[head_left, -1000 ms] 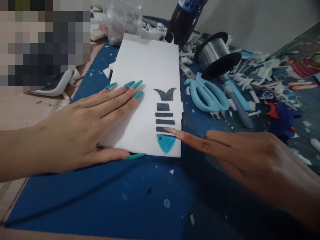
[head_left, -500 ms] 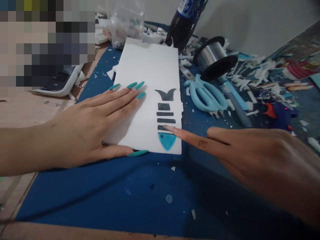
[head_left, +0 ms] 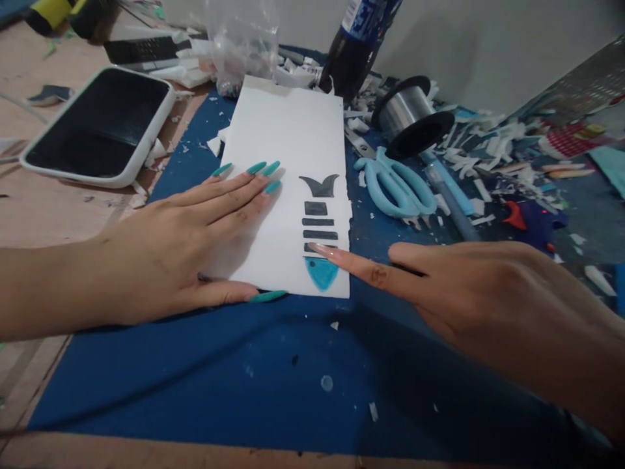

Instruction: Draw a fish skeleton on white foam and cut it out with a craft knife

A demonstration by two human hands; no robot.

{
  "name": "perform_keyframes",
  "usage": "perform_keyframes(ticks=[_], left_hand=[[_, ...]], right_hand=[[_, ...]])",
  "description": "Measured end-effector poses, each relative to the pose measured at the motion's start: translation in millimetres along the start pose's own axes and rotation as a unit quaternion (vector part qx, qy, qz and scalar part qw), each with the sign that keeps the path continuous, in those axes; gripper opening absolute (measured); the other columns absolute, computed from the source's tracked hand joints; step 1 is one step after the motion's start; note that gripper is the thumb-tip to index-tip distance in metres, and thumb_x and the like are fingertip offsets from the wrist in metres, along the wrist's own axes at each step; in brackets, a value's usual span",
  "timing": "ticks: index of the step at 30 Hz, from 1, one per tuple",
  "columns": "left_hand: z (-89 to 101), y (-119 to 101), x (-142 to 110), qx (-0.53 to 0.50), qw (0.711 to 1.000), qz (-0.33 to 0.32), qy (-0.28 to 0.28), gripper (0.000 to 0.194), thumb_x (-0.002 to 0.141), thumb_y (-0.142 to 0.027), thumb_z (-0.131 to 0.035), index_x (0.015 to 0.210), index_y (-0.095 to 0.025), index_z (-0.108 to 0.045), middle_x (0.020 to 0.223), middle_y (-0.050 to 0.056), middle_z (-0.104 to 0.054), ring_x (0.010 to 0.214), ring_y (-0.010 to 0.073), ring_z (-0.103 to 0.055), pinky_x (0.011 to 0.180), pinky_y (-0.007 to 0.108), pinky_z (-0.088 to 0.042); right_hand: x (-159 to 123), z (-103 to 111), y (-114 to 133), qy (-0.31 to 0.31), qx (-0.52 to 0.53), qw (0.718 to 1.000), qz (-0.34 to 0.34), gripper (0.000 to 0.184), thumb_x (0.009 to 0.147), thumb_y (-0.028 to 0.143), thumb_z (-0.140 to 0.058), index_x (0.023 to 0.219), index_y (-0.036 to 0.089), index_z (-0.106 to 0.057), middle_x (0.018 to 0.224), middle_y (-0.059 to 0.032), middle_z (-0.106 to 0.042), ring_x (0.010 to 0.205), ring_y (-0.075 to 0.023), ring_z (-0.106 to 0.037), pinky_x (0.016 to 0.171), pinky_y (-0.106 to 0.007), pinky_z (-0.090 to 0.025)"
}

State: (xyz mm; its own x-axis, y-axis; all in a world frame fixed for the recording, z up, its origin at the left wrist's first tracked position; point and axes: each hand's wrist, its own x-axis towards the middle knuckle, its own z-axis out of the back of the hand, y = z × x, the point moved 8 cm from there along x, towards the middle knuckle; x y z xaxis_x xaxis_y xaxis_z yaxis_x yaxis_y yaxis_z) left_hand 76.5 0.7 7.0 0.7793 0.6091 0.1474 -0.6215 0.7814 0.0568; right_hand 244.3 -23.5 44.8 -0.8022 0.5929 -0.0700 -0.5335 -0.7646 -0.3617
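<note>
Currently the left grip (head_left: 161, 251) lies flat, palm down, across the near left part of a white sheet (head_left: 293, 130). Fingers side by side, thumb spread apart from them along the sheet's near edge; nothing clamped. Long teal nails on this side.

Right grip (head_left: 493, 293): comes in from the right, index finger stretched out over the sheet, its long pale nail covering part of a dark bar (head_left: 307, 247). At least one other finger folded back; thumb out of sight, so cannot tell whether it is apart or together. No object seen in it.

Fish figure on the sheet, to the right of the left grip. Blue head (head_left: 322, 273) just on the near side of the right index fingertip, with a dark eye spot; beyond that fingertip, two more bars, a dark block (head_left: 315, 208) and a forked tail (head_left: 319, 185).

Sheet rests on a blue mat (head_left: 219, 378), mat on the counter (head_left: 58, 215). Beyond the right grip: light-blue scissors (head_left: 398, 189), a black-rimmed spool (head_left: 403, 111), many white scraps (head_left: 498, 143), a dark blue and red tool (head_left: 541, 225). Beyond the left grip: a phone (head_left: 97, 124), dark screen up; a clear plastic bag (head_left: 249, 39) past the sheet's far edge. Tilted bottle (head_left: 351, 58) of dark liquid just right of that bag.
</note>
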Motion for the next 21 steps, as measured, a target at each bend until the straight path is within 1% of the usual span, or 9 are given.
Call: perform_keyframes(ticks=[3, 7, 10, 13, 17, 21], left_hand=[[-0.1, -0.6, -0.1, 0.0, 1.0, -0.002, -0.002, 0.082, 0.086, -0.069, -0.02, 0.146, -0.015, -0.008, 0.152, 0.007, -0.014, 0.135, 0.0319, -0.029, 0.108, 0.044, -0.034], [0.3, 0.4, 0.6, -0.013, 1.0, -0.002, 0.001, 0.082, 0.086, -0.068, -0.022, 0.146, -0.016, -0.006, 0.152, 0.007, -0.015, 0.134, 0.0333, -0.03, 0.108, 0.047, -0.033], [-0.5, 3.3, 1.0, -0.058, 0.998, 0.011, 0.015, 0.08, 0.084, -0.068, -0.025, 0.146, -0.023, -0.002, 0.153, 0.003, -0.012, 0.134, 0.0353, -0.029, 0.107, 0.051, -0.03], [-1.1, 4.8, 0.6, -0.099, 0.995, 0.022, 0.022, 0.076, 0.084, -0.065, -0.026, 0.145, -0.029, 0.001, 0.153, -0.002, -0.007, 0.135, 0.0366, -0.025, 0.108, 0.055, -0.024], [-4.0, 4.3, 0.2, -0.12, 0.992, 0.027, 0.035, 0.077, 0.082, -0.061, -0.027, 0.145, -0.028, 0.003, 0.154, -0.003, -0.003, 0.135, 0.0388, -0.019, 0.109, 0.056, -0.019], [-7.7, 3.7, 0.0, -0.133, 0.99, 0.026, 0.047, 0.076, 0.082, -0.06, -0.022, 0.145, -0.026, 0.004, 0.153, -0.002, -0.001, 0.135, 0.0418, -0.008, 0.108, 0.058, -0.016]], right_hand=[[0.3, -0.3, 5.5, -0.005, -0.017, 0.999, 0.05, 0.071, 0.076, -0.002, -0.027, 0.139, 0.03, -0.036, 0.059, 0.0008, -0.058, 0.034, -0.0105, -0.04, 0.035, -0.023, -0.028], [1.7, -1.0, 4.7, -0.015, -0.012, 0.998, 0.056, 0.066, 0.08, -0.001, -0.025, 0.139, 0.027, -0.036, 0.053, 0.0022, -0.05, 0.036, -0.0097, -0.041, 0.035, -0.02, -0.029], [1.4, -1.3, 3.6, -0.031, -0.007, 0.998, 0.056, 0.065, 0.081, -0.001, -0.025, 0.138, 0.028, -0.037, 0.057, 0.0024, -0.054, 0.037, -0.009, -0.04, 0.035, -0.021, -0.028], [0.6, -3.0, 2.5, -0.041, 0.012, 0.997, 0.061, 0.064, 0.081, 0.001, -0.023, 0.138, 0.027, -0.038, 0.061, 0.001, -0.058, 0.037, -0.0105, -0.04, 0.035, -0.023, -0.029], [0.7, -8.7, 0.8, -0.035, 0.03, 0.997, 0.063, 0.062, 0.082, 0.003, -0.023, 0.138, 0.027, -0.038, 0.062, -0.0002, -0.059, 0.036, -0.0113, -0.04, 0.034, -0.025, -0.027], [0.2, -10.4, -0.2, -0.045, 0.039, 0.996, 0.06, 0.063, 0.083, 0.003, -0.019, 0.138, 0.027, -0.037, 0.062, -0.0008, -0.06, 0.033, -0.0111, -0.038, 0.034, -0.027, -0.026]])
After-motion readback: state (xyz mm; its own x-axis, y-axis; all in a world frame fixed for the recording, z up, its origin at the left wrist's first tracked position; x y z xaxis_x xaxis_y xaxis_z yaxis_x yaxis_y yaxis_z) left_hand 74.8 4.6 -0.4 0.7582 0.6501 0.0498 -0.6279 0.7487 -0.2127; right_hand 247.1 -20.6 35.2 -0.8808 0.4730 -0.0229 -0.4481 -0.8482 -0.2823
